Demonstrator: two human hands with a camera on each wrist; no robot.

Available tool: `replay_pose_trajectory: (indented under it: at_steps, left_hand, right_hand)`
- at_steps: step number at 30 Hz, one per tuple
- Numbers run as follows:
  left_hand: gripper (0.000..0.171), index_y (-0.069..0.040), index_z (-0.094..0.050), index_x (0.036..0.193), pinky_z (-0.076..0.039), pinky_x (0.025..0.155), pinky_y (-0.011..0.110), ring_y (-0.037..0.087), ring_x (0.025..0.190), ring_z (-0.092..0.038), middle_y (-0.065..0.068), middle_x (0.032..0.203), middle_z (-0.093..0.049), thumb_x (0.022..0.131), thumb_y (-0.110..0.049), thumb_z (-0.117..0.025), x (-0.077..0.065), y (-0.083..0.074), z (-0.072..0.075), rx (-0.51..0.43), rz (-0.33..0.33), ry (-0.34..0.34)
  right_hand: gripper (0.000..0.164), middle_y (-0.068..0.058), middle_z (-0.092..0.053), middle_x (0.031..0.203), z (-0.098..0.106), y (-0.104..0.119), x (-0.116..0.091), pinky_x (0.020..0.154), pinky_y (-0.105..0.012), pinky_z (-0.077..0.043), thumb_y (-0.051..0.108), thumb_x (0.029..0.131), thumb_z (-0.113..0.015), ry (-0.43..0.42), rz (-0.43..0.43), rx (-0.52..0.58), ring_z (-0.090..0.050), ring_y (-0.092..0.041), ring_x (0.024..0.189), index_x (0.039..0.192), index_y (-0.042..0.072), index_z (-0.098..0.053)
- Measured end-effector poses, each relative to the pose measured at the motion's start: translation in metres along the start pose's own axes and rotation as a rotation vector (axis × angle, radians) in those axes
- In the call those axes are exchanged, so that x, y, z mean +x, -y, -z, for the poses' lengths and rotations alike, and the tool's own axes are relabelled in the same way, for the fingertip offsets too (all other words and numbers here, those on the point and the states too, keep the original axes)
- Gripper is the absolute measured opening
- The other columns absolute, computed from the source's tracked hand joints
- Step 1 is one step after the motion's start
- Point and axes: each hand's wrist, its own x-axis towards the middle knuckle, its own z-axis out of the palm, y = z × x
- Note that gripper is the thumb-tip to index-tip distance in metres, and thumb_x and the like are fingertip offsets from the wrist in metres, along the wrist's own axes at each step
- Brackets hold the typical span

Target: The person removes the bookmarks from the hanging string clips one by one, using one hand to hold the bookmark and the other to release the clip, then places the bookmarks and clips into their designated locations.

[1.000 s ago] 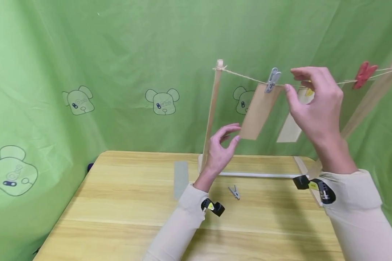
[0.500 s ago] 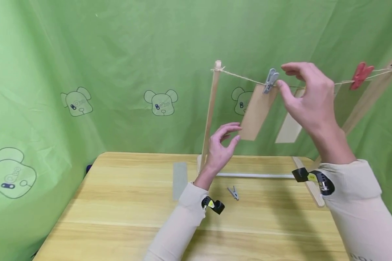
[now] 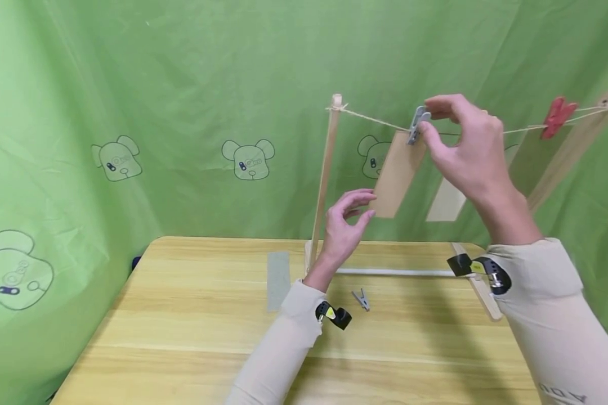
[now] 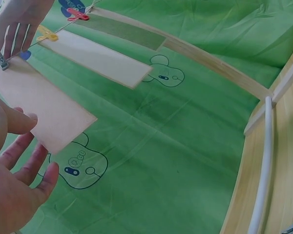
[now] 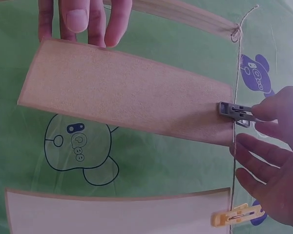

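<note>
A tan rectangular card (image 3: pixel 397 174) hangs from a string by a grey clothespin (image 3: pixel 415 126) at its top edge. My right hand (image 3: pixel 473 149) pinches that clothespin's handles between thumb and forefinger, its other fingers loosely bent beside the string in the right wrist view. At the card's lower left edge is my left hand (image 3: pixel 343 228), fingers loosely bent and thumb apart; the fingertips (image 5: pixel 97 41) meet the edge, and whether they press on it I cannot tell. To the right hangs a white card (image 4: pixel 100 58) under a yellow clothespin (image 5: pixel 238 215).
A red clothespin (image 3: pixel 558 117) holds a green card (image 4: pixel 127 31) farther right. Wooden posts (image 3: pixel 326 180) carry the string (image 3: pixel 372 117), with a white rod (image 3: pixel 400 272) between their feet. On the table (image 3: pixel 192 349) lie a grey-green strip (image 3: pixel 278 281) and another grey clothespin (image 3: pixel 362 299).
My right hand has moved left along the string, from beside the grey clothespin onto its handles. The left hand has stayed by the tan card's lower edge.
</note>
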Motion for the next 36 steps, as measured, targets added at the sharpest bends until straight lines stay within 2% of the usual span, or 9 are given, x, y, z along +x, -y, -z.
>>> replay_pose_trajectory:
  at_steps: [4, 8, 13, 17, 23, 26, 32, 36]
  left_hand:
    - [0.032, 0.001, -0.068, 0.120, -0.057, 0.097, 0.032, 0.019, 0.110, -0.068, 0.014, 0.126, -0.069, 0.090, 0.009, -0.070, 0.001, 0.001, -0.001, -0.021, 0.003, 0.006]
    - [0.030, 0.001, -0.068, 0.120, -0.058, 0.094, 0.029, 0.014, 0.104, -0.069, 0.013, 0.120, -0.071, 0.091, 0.008, -0.069, 0.003, 0.002, -0.002, -0.026, 0.017, 0.024]
    - [0.029, 0.000, -0.069, 0.118, -0.059, 0.092, 0.028, 0.015, 0.100, -0.070, 0.014, 0.116, -0.072, 0.091, 0.008, -0.069, 0.004, 0.003, -0.003, -0.032, 0.031, 0.027]
    - [0.028, 0.001, -0.070, 0.116, -0.060, 0.090, 0.029, 0.020, 0.099, -0.071, 0.014, 0.114, -0.073, 0.090, 0.010, -0.070, 0.003, 0.003, -0.004, -0.031, 0.037, 0.014]
    - [0.027, 0.004, -0.069, 0.114, -0.062, 0.088, 0.039, 0.032, 0.097, -0.070, 0.019, 0.111, -0.071, 0.088, 0.012, -0.070, 0.003, 0.005, -0.006, -0.037, 0.028, 0.003]
    - [0.028, 0.005, -0.069, 0.114, -0.062, 0.086, 0.042, 0.032, 0.096, -0.070, 0.020, 0.111, -0.071, 0.087, 0.014, -0.070, 0.003, 0.005, -0.005, -0.031, 0.022, 0.003]
    - [0.028, 0.005, -0.069, 0.113, -0.062, 0.085, 0.034, 0.028, 0.097, -0.069, 0.020, 0.110, -0.070, 0.087, 0.015, -0.069, 0.002, 0.001, -0.005, -0.043, 0.032, 0.003]
    - [0.028, 0.008, -0.068, 0.113, -0.063, 0.084, 0.032, 0.034, 0.098, -0.068, 0.023, 0.110, -0.068, 0.086, 0.018, -0.067, 0.001, 0.000, -0.006, -0.062, 0.037, -0.003]
  right_hand:
    - [0.033, -0.014, -0.072, 0.122, -0.001, 0.000, 0.001, 0.110, -0.030, -0.046, 0.017, 0.100, -0.065, 0.012, -0.013, 0.009, -0.066, -0.032, 0.117, 0.129, 0.002, -0.066]
    - [0.034, -0.015, -0.072, 0.122, 0.000, 0.000, 0.002, 0.113, -0.032, -0.044, 0.020, 0.101, -0.063, 0.020, -0.038, 0.012, -0.066, -0.032, 0.118, 0.130, 0.003, -0.066]
    - [0.036, -0.014, -0.071, 0.126, 0.000, 0.000, 0.005, 0.113, -0.029, -0.043, 0.025, 0.102, -0.062, 0.043, -0.074, 0.022, -0.066, -0.030, 0.120, 0.132, 0.004, -0.066]
    - [0.038, -0.012, -0.070, 0.128, 0.001, 0.000, 0.007, 0.109, -0.025, -0.047, 0.027, 0.102, -0.062, 0.066, -0.114, 0.046, -0.066, -0.019, 0.119, 0.133, 0.005, -0.066]
    - [0.039, -0.014, -0.070, 0.127, 0.001, 0.000, 0.008, 0.106, -0.029, -0.050, 0.029, 0.102, -0.063, 0.091, -0.158, 0.081, -0.067, -0.008, 0.110, 0.134, 0.007, -0.066]
    - [0.039, -0.013, -0.071, 0.126, 0.001, -0.001, 0.009, 0.105, -0.029, -0.051, 0.031, 0.102, -0.063, 0.096, -0.171, 0.097, -0.066, -0.005, 0.107, 0.134, 0.009, -0.067]
    - [0.038, -0.012, -0.070, 0.128, 0.001, -0.004, 0.012, 0.099, -0.020, -0.052, 0.030, 0.102, -0.064, 0.103, -0.187, 0.159, -0.065, 0.000, 0.105, 0.133, 0.008, -0.069]
    - [0.037, -0.010, -0.070, 0.127, 0.002, -0.006, 0.012, 0.096, -0.017, -0.053, 0.028, 0.102, -0.064, 0.121, -0.209, 0.192, -0.064, 0.000, 0.105, 0.133, 0.006, -0.068]
